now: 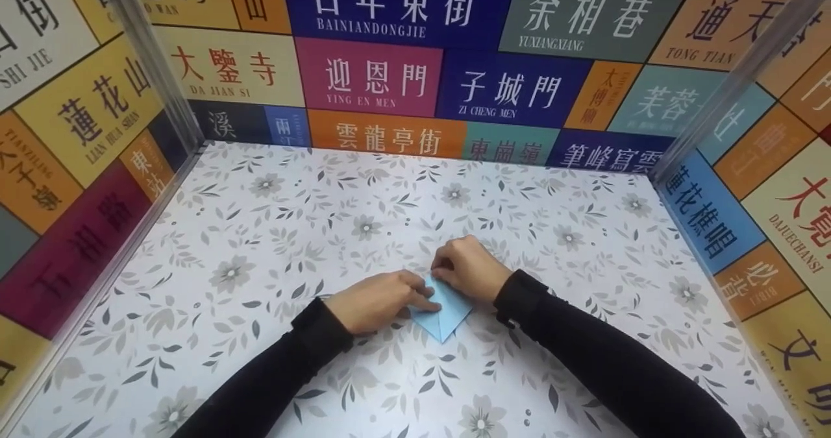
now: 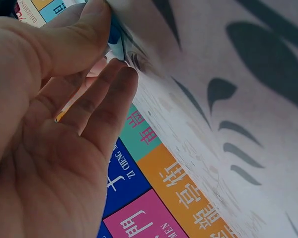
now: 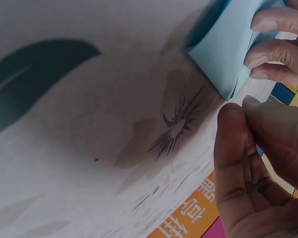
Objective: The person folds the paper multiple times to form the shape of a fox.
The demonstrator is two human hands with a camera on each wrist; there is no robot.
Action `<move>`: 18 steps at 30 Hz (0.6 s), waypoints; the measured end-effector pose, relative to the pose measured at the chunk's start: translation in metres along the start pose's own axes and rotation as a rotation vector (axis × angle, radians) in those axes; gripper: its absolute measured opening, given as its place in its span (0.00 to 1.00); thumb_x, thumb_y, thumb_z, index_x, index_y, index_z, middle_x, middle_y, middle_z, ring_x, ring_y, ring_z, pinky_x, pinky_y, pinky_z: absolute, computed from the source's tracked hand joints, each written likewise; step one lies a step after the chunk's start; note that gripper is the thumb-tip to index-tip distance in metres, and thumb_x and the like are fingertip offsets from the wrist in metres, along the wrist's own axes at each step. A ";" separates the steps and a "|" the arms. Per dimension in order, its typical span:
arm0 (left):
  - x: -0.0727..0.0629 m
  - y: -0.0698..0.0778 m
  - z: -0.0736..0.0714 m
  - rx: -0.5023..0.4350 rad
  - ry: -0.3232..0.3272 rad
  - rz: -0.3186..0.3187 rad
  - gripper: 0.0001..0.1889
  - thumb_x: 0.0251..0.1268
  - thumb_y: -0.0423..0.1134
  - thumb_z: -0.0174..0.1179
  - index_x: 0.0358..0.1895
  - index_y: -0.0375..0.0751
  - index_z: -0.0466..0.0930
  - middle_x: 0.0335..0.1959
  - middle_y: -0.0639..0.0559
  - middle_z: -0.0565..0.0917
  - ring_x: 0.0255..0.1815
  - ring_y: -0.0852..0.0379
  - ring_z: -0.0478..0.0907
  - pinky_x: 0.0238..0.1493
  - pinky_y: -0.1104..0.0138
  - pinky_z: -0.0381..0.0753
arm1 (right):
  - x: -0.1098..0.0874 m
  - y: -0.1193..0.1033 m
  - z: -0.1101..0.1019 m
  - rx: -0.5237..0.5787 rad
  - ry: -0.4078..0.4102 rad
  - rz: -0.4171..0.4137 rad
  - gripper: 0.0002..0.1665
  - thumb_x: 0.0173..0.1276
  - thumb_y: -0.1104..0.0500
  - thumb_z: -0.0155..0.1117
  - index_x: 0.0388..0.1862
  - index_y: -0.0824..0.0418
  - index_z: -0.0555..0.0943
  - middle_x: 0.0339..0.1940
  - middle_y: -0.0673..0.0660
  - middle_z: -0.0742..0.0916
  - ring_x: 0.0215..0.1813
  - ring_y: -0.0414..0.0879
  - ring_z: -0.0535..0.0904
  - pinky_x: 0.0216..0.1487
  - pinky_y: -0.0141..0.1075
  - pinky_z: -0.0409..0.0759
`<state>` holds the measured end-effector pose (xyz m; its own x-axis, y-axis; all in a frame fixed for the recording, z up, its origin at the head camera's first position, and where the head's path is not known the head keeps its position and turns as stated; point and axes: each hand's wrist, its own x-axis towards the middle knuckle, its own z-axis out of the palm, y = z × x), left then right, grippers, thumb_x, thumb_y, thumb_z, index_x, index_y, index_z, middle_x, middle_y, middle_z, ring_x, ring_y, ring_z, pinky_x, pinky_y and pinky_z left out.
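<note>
A folded piece of light blue paper (image 1: pixel 453 315) lies on the patterned surface, kite-shaped, with a crease line running to its near point. My left hand (image 1: pixel 382 300) rests on its left side, fingers laid across the paper. At the far tip, my right hand (image 1: pixel 472 268) pinches with thumb and index finger. The right wrist view shows the right fingertips (image 3: pixel 232 110) meeting at the corner of the blue paper (image 3: pixel 226 54), whose layers stand slightly apart along one edge. In the left wrist view, the left thumb (image 2: pixel 92 22) hides most of the paper.
The white surface (image 1: pixel 260 360) is printed with grey flowers and leaves. Upright panels with coloured street-name blocks, such as the pink block (image 1: pixel 373 78), enclose the back and both sides. Clear strips (image 1: pixel 733 81) run along the panel corners.
</note>
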<state>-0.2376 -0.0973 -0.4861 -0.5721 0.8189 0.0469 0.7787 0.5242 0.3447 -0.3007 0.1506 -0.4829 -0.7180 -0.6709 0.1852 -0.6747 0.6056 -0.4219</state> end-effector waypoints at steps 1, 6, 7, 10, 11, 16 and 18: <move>0.000 0.000 0.001 -0.002 0.001 -0.003 0.29 0.73 0.24 0.73 0.73 0.52 0.91 0.77 0.47 0.89 0.79 0.45 0.86 0.82 0.55 0.85 | 0.002 0.000 0.001 0.006 -0.009 0.009 0.03 0.73 0.67 0.83 0.38 0.62 0.96 0.33 0.58 0.97 0.34 0.49 0.92 0.40 0.40 0.92; 0.000 -0.001 0.001 -0.001 0.007 -0.001 0.29 0.73 0.24 0.73 0.73 0.52 0.91 0.77 0.47 0.89 0.79 0.46 0.86 0.82 0.55 0.85 | 0.009 0.000 0.003 0.029 -0.040 0.078 0.04 0.71 0.65 0.85 0.36 0.61 0.96 0.31 0.56 0.97 0.33 0.46 0.92 0.40 0.39 0.92; 0.000 -0.001 0.001 0.001 0.008 0.001 0.29 0.73 0.24 0.74 0.73 0.52 0.91 0.77 0.47 0.89 0.79 0.46 0.86 0.82 0.55 0.85 | 0.010 0.000 0.002 0.035 -0.041 0.095 0.04 0.70 0.65 0.86 0.35 0.61 0.96 0.31 0.55 0.97 0.33 0.45 0.91 0.40 0.38 0.91; 0.000 -0.001 0.000 0.001 0.008 0.004 0.29 0.73 0.24 0.74 0.73 0.52 0.91 0.77 0.46 0.89 0.79 0.45 0.85 0.83 0.54 0.84 | 0.012 0.000 0.001 0.054 -0.038 0.138 0.05 0.69 0.64 0.88 0.34 0.60 0.96 0.30 0.55 0.97 0.32 0.43 0.90 0.39 0.36 0.89; 0.000 0.000 0.000 -0.002 0.007 0.003 0.29 0.73 0.24 0.74 0.73 0.52 0.91 0.78 0.46 0.89 0.79 0.45 0.85 0.83 0.54 0.84 | 0.013 0.001 0.001 0.059 -0.038 0.148 0.06 0.69 0.63 0.89 0.33 0.61 0.96 0.29 0.55 0.97 0.32 0.42 0.89 0.39 0.35 0.87; 0.000 0.000 0.000 -0.011 0.003 -0.003 0.28 0.74 0.25 0.74 0.73 0.51 0.92 0.77 0.46 0.89 0.79 0.45 0.85 0.83 0.54 0.84 | 0.016 0.001 0.001 0.063 -0.049 0.191 0.07 0.67 0.63 0.90 0.31 0.61 0.96 0.28 0.56 0.96 0.29 0.39 0.83 0.36 0.31 0.81; 0.000 0.000 0.000 -0.011 0.004 -0.004 0.28 0.74 0.25 0.74 0.73 0.51 0.92 0.77 0.46 0.89 0.79 0.45 0.85 0.83 0.54 0.84 | 0.017 0.000 0.001 0.053 -0.048 0.202 0.08 0.67 0.63 0.90 0.31 0.62 0.96 0.27 0.56 0.96 0.28 0.39 0.82 0.35 0.31 0.80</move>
<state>-0.2373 -0.0970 -0.4860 -0.5765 0.8156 0.0493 0.7734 0.5253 0.3548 -0.3125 0.1385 -0.4805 -0.8282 -0.5582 0.0499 -0.5067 0.7077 -0.4924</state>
